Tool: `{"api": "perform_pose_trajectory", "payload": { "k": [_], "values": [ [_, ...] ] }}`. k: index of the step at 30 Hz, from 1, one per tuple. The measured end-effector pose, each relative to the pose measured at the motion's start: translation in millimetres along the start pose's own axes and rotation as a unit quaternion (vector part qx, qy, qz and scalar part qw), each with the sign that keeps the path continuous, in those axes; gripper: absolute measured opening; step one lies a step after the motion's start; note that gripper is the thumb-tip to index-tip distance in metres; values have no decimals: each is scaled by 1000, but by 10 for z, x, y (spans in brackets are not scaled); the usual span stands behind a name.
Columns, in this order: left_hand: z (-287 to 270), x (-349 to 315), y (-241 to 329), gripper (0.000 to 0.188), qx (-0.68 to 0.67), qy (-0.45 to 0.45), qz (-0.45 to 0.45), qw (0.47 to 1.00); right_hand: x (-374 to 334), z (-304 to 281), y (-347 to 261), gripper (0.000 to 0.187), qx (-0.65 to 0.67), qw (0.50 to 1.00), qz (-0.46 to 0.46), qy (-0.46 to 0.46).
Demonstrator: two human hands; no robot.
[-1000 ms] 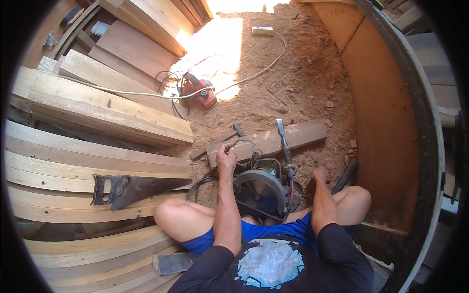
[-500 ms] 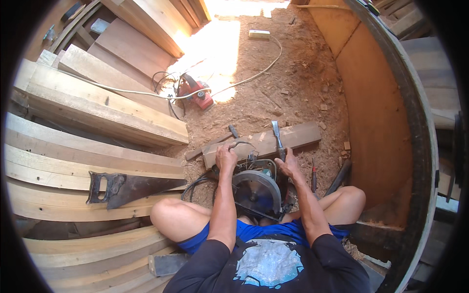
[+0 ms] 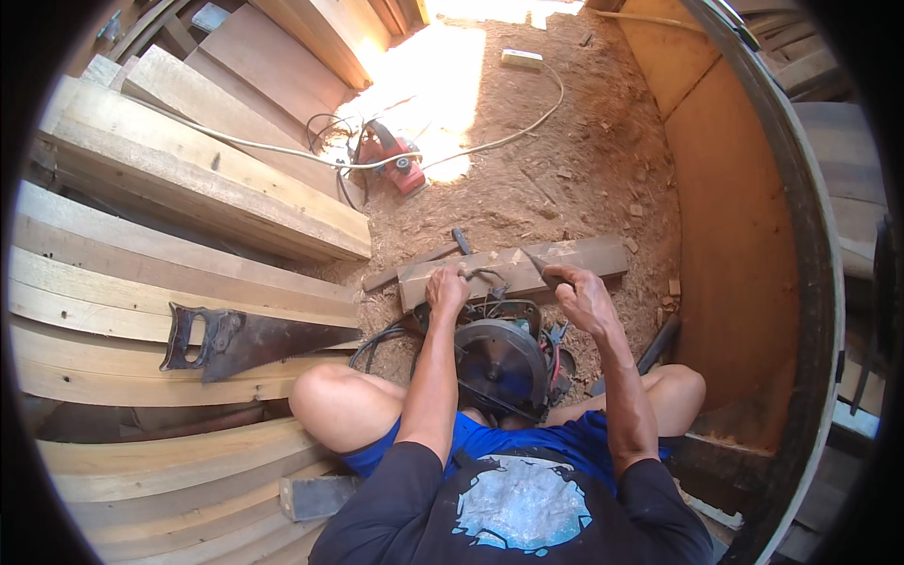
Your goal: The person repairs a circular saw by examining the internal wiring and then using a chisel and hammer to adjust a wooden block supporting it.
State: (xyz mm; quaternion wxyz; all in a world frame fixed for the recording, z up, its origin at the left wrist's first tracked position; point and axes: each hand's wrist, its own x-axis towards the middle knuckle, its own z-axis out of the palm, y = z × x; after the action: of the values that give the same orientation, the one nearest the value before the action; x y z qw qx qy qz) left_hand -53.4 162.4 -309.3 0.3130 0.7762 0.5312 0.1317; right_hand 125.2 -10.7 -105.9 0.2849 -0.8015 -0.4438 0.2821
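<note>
A circular saw [image 3: 492, 365] rests between my crossed legs, its round blade guard facing up. My left hand [image 3: 446, 290] is closed on a dark cord [image 3: 487, 273] that curves over a wooden block [image 3: 603, 256] lying just beyond the saw. In my right hand [image 3: 586, 299] is a chisel [image 3: 535, 260], seen nearly edge-on, its blade slanting up and left over the block near the cord. My fingers hide most of its handle. Pliers with red grips [image 3: 556, 341] lie against the saw's right side.
A hammer [image 3: 460, 241] lies beyond the block. Farther off, a red power planer [image 3: 395, 158] sits among cables, near a white power strip [image 3: 522, 59]. A handsaw [image 3: 259, 341] rests on stacked planks [image 3: 104, 363] at left. A curved wooden panel [image 3: 753, 235] stands at right.
My right hand has risen and turned, tilting the chisel from upright to leaning left toward the cord. My left hand keeps its hold on the cord. The whole view has shifted slightly.
</note>
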Motion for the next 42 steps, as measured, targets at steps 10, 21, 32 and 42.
{"api": "perform_pose_trajectory", "payload": {
  "k": [10,21,32,42],
  "values": [
    [-72,11,34,15,-43,-2,-26,999,299,185,-434,46,65,987,94,-110],
    [-57,-3,-7,16,-41,-12,-33,999,430,397,-495,44,102,984,119,-79],
    [-68,37,13,18,-44,6,-17,999,583,407,-740,44,89,982,142,-85],
    [43,6,-82,24,-35,-29,-51,998,1021,680,-740,60,67,986,114,-107]
  ]
}}
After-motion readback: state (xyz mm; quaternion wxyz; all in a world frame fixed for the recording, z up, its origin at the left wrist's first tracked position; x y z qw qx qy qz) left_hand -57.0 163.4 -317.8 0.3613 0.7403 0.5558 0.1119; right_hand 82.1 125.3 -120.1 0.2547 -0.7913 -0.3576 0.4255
